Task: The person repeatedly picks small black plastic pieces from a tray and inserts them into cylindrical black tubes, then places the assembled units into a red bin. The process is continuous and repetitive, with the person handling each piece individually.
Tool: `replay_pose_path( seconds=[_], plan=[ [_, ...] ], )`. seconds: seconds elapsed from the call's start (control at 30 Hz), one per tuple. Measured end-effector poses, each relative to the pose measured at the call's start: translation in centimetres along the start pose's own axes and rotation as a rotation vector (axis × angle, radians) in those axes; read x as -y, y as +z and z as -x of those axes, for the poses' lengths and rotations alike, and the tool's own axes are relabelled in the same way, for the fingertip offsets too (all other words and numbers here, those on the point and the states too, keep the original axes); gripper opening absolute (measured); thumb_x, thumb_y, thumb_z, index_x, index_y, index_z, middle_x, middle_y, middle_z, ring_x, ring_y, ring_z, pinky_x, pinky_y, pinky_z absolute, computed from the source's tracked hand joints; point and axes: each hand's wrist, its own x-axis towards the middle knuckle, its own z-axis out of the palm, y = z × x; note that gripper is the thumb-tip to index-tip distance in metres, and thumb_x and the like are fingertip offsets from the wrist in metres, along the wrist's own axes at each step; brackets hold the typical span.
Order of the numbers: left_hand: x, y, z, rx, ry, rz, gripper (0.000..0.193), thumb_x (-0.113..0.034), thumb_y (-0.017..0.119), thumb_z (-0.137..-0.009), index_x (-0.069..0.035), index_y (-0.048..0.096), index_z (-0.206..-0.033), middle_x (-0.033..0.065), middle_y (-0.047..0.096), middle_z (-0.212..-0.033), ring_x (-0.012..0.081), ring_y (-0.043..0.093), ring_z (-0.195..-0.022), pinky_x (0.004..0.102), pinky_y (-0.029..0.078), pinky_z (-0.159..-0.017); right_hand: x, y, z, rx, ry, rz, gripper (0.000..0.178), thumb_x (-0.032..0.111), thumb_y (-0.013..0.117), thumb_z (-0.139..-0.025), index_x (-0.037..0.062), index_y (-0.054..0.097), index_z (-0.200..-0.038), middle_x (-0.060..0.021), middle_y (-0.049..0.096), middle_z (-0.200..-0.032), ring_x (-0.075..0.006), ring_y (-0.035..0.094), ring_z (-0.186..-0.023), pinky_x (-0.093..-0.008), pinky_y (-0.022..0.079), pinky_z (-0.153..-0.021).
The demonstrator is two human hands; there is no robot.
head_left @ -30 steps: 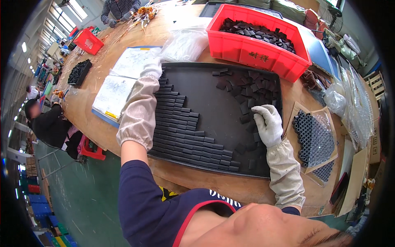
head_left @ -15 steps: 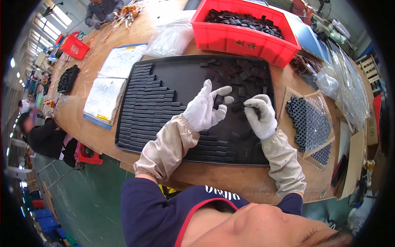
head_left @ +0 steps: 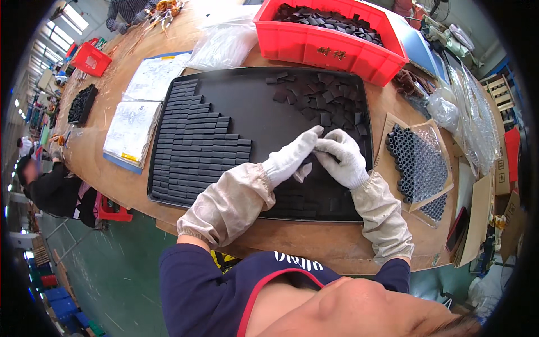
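My left hand (head_left: 292,160), in a white glove, is closed, its fingertips against those of my right hand (head_left: 342,159). The right hand, gloved too, is pinched closed. A small black piece seen in the left fingers earlier is now mostly hidden between the gloves; I cannot make out what the right fingers grip. Both hands are over a large black tray (head_left: 247,101). Along its left side lie close rows of slim black strips (head_left: 196,149). Flat black pieces (head_left: 331,101) are strewn loosely at the tray's far right.
A red bin (head_left: 331,48) of black pieces stands behind the tray. Papers (head_left: 132,129) lie left of it, a clear plastic bag (head_left: 224,48) beyond. Bagged dark tubes (head_left: 418,165) rest on cardboard at right. Co-workers sit at far left (head_left: 48,185) and across the table (head_left: 129,14).
My hands have come together: the left moved right and the right moved slightly left, and their fingertips now meet. The view has shifted slightly.
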Motion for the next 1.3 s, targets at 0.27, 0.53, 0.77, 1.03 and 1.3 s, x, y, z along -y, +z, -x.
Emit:
replay_pose_path(
  seconds=[0.27, 0.53, 0.77, 1.03, 1.3],
  plan=[
    [-0.5, -0.1, 0.0, -0.053, -0.024, 0.016, 0.081, -0.072, 0.027, -0.099, -0.015, 0.032, -0.157, 0.0010, 0.061, -0.117, 0.0024, 0.048, -0.073, 0.0167, 0.044, -0.059, 0.5, -0.1, -0.3, 0.021, -0.040, -0.042, 0.030, 0.002, 0.078, -0.073, 0.0077, 0.074, -0.102, -0.0104, 0.064, -0.085, -0.0284, 0.063, -0.080, -0.0380, 0.051, -0.071],
    [0.6, -0.2, -0.5, 0.088, 0.089, 0.195, 0.064, -0.049, 0.049, -0.103, -0.009, 0.038, -0.152, 0.0011, 0.059, -0.094, 0.0055, 0.049, -0.069, 0.0220, 0.047, -0.061, -0.5, -0.1, 0.2, -0.108, 0.044, -0.064, 0.021, 0.001, 0.074, -0.077, 0.0072, 0.074, -0.096, -0.0130, 0.063, -0.091, -0.0284, 0.065, -0.083, -0.0364, 0.052, -0.072],
    [-0.2, 0.0, -0.2, 0.112, 0.075, 0.082, 0.071, -0.049, 0.060, -0.099, -0.006, 0.039, -0.151, 0.0062, 0.062, -0.101, 0.0072, 0.054, -0.077, 0.0223, 0.049, -0.065, -0.5, -0.2, 0.5, 0.031, 0.082, -0.112, 0.022, 0.001, 0.074, -0.078, 0.0066, 0.073, -0.099, -0.0126, 0.063, -0.092, -0.0286, 0.065, -0.084, -0.0366, 0.053, -0.072],
    [0.5, -0.5, -0.4, 0.223, 0.112, 0.000, 0.073, -0.042, 0.061, -0.098, -0.006, 0.032, -0.154, 0.0073, 0.061, -0.106, 0.0093, 0.055, -0.079, 0.0243, 0.051, -0.066, -0.9, 0.3, 0.5, 0.092, 0.062, -0.097, 0.027, -0.004, 0.072, -0.071, 0.0098, 0.073, -0.095, -0.0117, 0.063, -0.087, -0.0296, 0.065, -0.082, -0.0377, 0.053, -0.072],
    [-1.0, 0.2, 0.3, 0.258, 0.109, 0.159, 0.066, -0.043, 0.061, -0.099, -0.007, 0.039, -0.150, 0.0024, 0.059, -0.099, 0.0057, 0.049, -0.073, 0.0215, 0.048, -0.064, -0.2, 0.5, 0.9, -0.053, 0.156, -0.114, 0.022, 0.000, 0.071, -0.074, 0.0078, 0.066, -0.095, -0.0135, 0.061, -0.092, -0.0321, 0.062, -0.086, -0.0382, 0.051, -0.073]
  ],
)
